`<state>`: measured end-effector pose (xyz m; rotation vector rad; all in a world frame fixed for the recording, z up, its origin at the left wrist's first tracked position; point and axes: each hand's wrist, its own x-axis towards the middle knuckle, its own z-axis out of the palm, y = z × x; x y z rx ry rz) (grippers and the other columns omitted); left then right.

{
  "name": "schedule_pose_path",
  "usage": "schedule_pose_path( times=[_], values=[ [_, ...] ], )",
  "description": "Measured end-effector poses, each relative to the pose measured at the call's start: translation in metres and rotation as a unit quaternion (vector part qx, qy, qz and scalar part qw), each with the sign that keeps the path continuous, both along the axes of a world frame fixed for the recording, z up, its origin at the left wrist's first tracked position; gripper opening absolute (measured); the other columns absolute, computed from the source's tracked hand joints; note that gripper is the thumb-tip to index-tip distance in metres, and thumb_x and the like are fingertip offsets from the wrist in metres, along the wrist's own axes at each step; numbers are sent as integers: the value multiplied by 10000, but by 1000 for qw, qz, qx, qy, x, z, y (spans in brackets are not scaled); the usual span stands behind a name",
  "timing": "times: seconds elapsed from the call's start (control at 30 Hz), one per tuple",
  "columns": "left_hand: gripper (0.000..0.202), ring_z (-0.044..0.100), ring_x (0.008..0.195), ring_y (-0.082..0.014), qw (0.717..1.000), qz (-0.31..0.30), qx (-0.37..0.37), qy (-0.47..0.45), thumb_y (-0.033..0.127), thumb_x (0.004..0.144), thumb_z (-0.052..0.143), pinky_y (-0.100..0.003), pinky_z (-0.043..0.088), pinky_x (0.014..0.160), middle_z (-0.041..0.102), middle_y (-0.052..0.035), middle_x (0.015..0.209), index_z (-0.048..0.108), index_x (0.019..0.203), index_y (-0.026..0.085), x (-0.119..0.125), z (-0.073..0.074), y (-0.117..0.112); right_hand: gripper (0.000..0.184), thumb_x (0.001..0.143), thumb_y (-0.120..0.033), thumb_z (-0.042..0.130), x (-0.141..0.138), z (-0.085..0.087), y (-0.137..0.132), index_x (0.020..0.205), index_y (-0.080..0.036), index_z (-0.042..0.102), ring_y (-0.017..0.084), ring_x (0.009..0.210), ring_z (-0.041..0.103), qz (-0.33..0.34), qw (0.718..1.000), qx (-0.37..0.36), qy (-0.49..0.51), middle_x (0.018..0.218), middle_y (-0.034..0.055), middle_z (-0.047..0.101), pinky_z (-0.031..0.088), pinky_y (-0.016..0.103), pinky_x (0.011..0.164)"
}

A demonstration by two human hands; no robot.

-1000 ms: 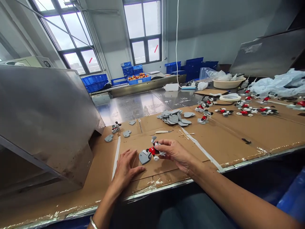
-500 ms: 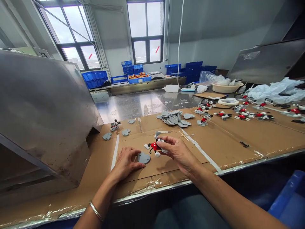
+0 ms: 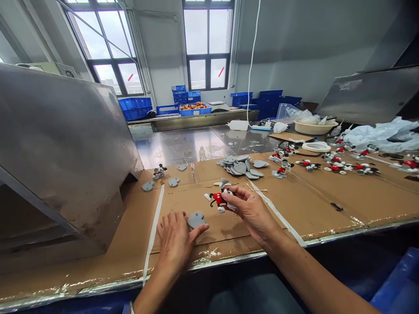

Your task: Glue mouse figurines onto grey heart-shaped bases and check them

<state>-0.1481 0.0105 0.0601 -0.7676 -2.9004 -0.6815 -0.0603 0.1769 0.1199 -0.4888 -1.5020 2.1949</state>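
Observation:
A mouse figurine in red shorts [image 3: 217, 198] is pinched between the thumb and fingers of my right hand [image 3: 250, 209], tilted on its side just above the cardboard. Its white shoes point left and down. Below and left of it lies a grey heart-shaped base [image 3: 196, 219] with a small hole near its top. Beside that base my left hand [image 3: 176, 237] rests with fingers spread; its thumb reaches along the base's lower edge, and whether it touches is unclear. Behind the figurine, a pale-handled tool [image 3: 220, 185] lies partly hidden.
A pile of grey heart bases [image 3: 240, 166] sits farther back. Several figurines [image 3: 307, 165] spread to the right. At left are loose bases [image 3: 173, 182], a standing figurine [image 3: 159, 171] and a metal box [image 3: 65, 165]. Cotton swabs [image 3: 257, 189] lie by the white tape strip [image 3: 278, 213].
The grey heart base has turned so its hole faces away from me. My left hand has loosened from its left edge, while my right hand still holds the figurine.

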Motion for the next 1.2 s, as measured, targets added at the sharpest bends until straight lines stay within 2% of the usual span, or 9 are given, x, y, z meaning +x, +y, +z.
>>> schedule_pose_path(
  times=[0.17, 0.37, 0.47, 0.67, 0.77, 0.83, 0.97, 1.07, 1.2],
  values=[
    [680, 479, 1115, -453, 994, 73, -53, 55, 633, 782, 628, -660, 214, 1000, 576, -280, 1130, 585, 1073, 20, 28, -3, 28, 399, 605, -322, 871, 1, 1, -2, 922, -151, 699, 163, 799, 674, 9, 1000, -2, 23, 865, 41, 733, 526, 289, 762],
    [492, 480, 1106, -458, 995, 63, -66, 47, 474, 855, 581, -631, 264, 959, 586, -271, 1111, 594, 1058, 27, 29, 0, 26, 401, 586, -316, 880, 5, 3, -3, 899, -141, 700, 167, 769, 676, 23, 999, -7, 34, 838, 46, 732, 527, 299, 747],
    [508, 475, 1140, -438, 998, 20, -46, 23, 390, 827, 595, -596, 288, 962, 589, -250, 1172, 541, 1197, 46, 22, 3, 18, 397, 581, -319, 881, 9, 3, 0, 891, -141, 708, 167, 766, 674, 23, 999, 0, 30, 832, 44, 727, 529, 303, 754],
    [713, 504, 1172, -339, 988, -143, 19, -57, 235, 681, 680, -555, 274, 1043, 660, -91, 1153, 454, 1357, 214, -5, 9, 3, 422, 597, -348, 865, 12, -1, 5, 932, -142, 711, 164, 782, 667, 31, 998, 51, -4, 848, 37, 718, 510, 315, 811],
    [846, 380, 1338, -346, 974, -197, 54, -94, 205, 578, 789, -565, 188, 1112, 604, -78, 1321, 484, 1364, 280, -16, 21, -10, 407, 585, -319, 870, 9, 0, 7, 916, -145, 709, 155, 755, 663, 40, 995, 86, -24, 814, 22, 716, 503, 315, 817],
    [817, 319, 1391, -350, 968, -206, 85, -116, 277, 564, 835, -552, 159, 1139, 549, -77, 1404, 544, 1327, 285, -19, 34, -19, 344, 609, -280, 850, 5, 3, 9, 896, -146, 715, 149, 765, 661, 73, 990, 120, -27, 833, 23, 719, 496, 304, 810],
    [449, 583, 1175, -283, 950, -195, 155, -188, 520, 779, 661, -434, 400, 1031, 681, -67, 1231, 691, 1138, 252, -23, 57, -23, 224, 659, -233, 804, -6, 4, 9, 858, -158, 732, 133, 697, 625, 172, 967, 189, -13, 793, 11, 707, 490, 293, 719],
    [394, 659, 1019, -283, 931, -207, 172, -245, 502, 741, 702, -409, 458, 943, 758, -68, 1034, 753, 998, 209, -25, 60, -17, 231, 677, -218, 789, -15, 1, 7, 902, -185, 744, 134, 691, 619, 199, 957, 209, 1, 782, 3, 716, 500, 297, 713],
    [275, 658, 890, -249, 920, -212, 196, -266, 419, 710, 719, -370, 453, 859, 770, -38, 866, 779, 882, 212, -24, 55, -12, 295, 662, -182, 789, -22, -1, 2, 954, -186, 747, 140, 724, 627, 227, 947, 228, 19, 796, -3, 718, 510, 291, 717]
  ],
)
